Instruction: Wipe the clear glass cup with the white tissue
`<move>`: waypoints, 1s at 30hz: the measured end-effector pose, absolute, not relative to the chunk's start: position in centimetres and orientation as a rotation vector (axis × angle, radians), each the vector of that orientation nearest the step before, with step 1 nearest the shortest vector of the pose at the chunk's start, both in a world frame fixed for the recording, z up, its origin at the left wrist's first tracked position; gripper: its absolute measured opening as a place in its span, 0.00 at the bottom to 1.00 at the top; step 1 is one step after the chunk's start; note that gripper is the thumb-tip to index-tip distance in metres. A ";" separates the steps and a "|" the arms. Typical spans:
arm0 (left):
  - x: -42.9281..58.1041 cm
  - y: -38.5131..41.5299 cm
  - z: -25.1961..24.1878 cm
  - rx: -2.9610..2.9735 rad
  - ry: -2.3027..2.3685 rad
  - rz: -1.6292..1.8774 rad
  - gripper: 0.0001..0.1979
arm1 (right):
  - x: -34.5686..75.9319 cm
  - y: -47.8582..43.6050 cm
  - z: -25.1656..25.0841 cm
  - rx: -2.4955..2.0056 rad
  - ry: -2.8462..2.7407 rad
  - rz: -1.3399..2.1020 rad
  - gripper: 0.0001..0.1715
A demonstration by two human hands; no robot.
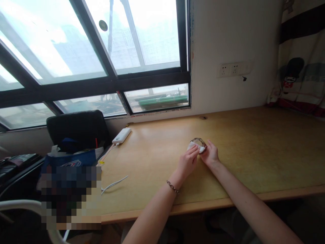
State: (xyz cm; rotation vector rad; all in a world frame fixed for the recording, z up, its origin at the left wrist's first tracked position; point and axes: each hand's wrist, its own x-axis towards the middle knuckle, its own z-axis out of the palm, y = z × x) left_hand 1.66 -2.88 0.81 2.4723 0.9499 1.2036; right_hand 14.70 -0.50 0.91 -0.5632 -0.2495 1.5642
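Over the middle of the wooden table, both hands are together at a small round object (198, 139) with a shiny, dark-edged rim and a pale middle; its exact kind is unclear. My left hand (187, 163), with a beaded bracelet (173, 187) on the wrist, has its fingers closed on a white tissue (192, 146) pressed against the near side of the round object. From the right, my right hand (211, 156) grips the object's edge, its fingers partly hidden behind it. The tissue covers part of the near rim.
A white power bank (122, 136) with a cable lies at the table's (152, 162) back left. Another white cable end (115, 183) rests nearer. A black chair (78, 130) with a blue bag (76, 161) stands left. Wall sockets (235, 69) and a curtain (302, 51) are behind.
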 end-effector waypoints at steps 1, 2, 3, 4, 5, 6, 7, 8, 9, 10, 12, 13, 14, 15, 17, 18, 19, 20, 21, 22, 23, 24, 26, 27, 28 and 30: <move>1.7 -3.0 0.8 2.493 0.929 1.189 0.18 | 14.9 -0.4 0.9 -0.570 -0.204 1.543 0.16; 1.7 -3.0 0.9 2.509 0.915 1.178 0.18 | 15.1 -0.3 0.8 -0.577 -0.164 1.523 0.16; 1.6 -3.1 0.9 2.522 0.909 1.170 0.18 | 15.2 -0.2 0.7 -0.588 -0.138 1.505 0.15; 1.6 -3.2 0.9 2.533 0.912 1.162 0.18 | 15.3 -0.2 0.7 -0.598 -0.125 1.491 0.15; 1.6 -3.2 0.9 2.540 0.927 1.156 0.18 | 15.4 -0.1 0.6 -0.604 -0.125 1.479 0.14; 1.6 -3.2 1.0 2.544 0.952 1.152 0.19 | 15.4 0.0 0.5 -0.607 -0.129 1.468 0.14; 1.5 -3.2 1.0 2.546 0.982 1.148 0.19 | 15.4 0.1 0.4 -0.607 -0.131 1.463 0.13; 1.5 -3.1 1.0 2.546 1.016 1.146 0.19 | 15.4 0.1 0.3 -0.606 -0.127 1.458 0.13; 1.4 -3.0 1.0 2.542 1.054 1.148 0.19 | 15.4 0.1 0.2 -0.603 -0.117 1.454 0.13; 1.3 -2.9 1.0 2.535 1.094 1.151 0.20 | 15.3 0.1 0.2 -0.601 -0.105 1.450 0.13; 1.1 -2.8 1.0 2.506 1.175 1.153 0.20 | 15.1 0.1 0.1 -0.602 -0.086 1.443 0.13; 1.0 -2.7 1.0 2.489 1.211 1.152 0.20 | 15.0 0.0 0.2 -0.606 -0.087 1.442 0.12; 0.9 -2.6 0.9 2.471 1.243 1.152 0.20 | 14.9 -0.1 0.3 -0.611 -0.097 1.447 0.12; 0.8 -2.5 0.9 2.456 1.268 1.155 0.20 | 14.8 -0.2 0.4 -0.617 -0.114 1.458 0.11; 0.6 -2.3 0.8 2.434 1.303 1.176 0.20 | 14.5 -0.4 0.6 -0.626 -0.158 1.495 0.11; 0.5 -2.3 0.8 2.427 1.313 1.195 0.20 | 14.3 -0.5 0.7 -0.631 -0.180 1.520 0.11; 0.4 -2.2 0.7 2.423 1.316 1.218 0.20 | 14.2 -0.6 0.8 -0.635 -0.202 1.548 0.12; 0.3 -2.1 0.7 2.427 1.309 1.239 0.20 | 14.1 -0.6 0.8 -0.640 -0.223 1.577 0.12; 0.3 -2.0 0.7 2.441 1.288 1.258 0.20 | 14.0 -0.7 0.7 -0.643 -0.244 1.607 0.12; 0.2 -2.0 0.8 2.463 1.259 1.272 0.20 | 13.9 -0.7 0.7 -0.643 -0.266 1.636 0.12; 0.2 -2.0 0.8 2.488 1.225 1.284 0.20 | 13.9 -0.7 0.6 -0.639 -0.288 1.663 0.12; 0.2 -1.9 0.9 2.514 1.189 1.294 0.20 | 13.8 -0.7 0.4 -0.631 -0.307 1.682 0.12; 0.3 -1.9 0.9 2.563 1.104 1.307 0.20 | 13.6 -0.6 0.2 -0.603 -0.335 1.700 0.12; 0.4 -1.9 0.9 2.584 1.049 1.310 0.20 | 13.6 -0.6 0.0 -0.585 -0.344 1.701 0.11; 0.5 -1.9 0.8 2.604 0.983 1.309 0.20 | 13.5 -0.6 -0.1 -0.567 -0.351 1.698 0.10; 0.7 -1.9 0.7 2.637 0.837 1.292 0.20 | 13.5 -0.7 -0.2 -0.544 -0.364 1.699 0.09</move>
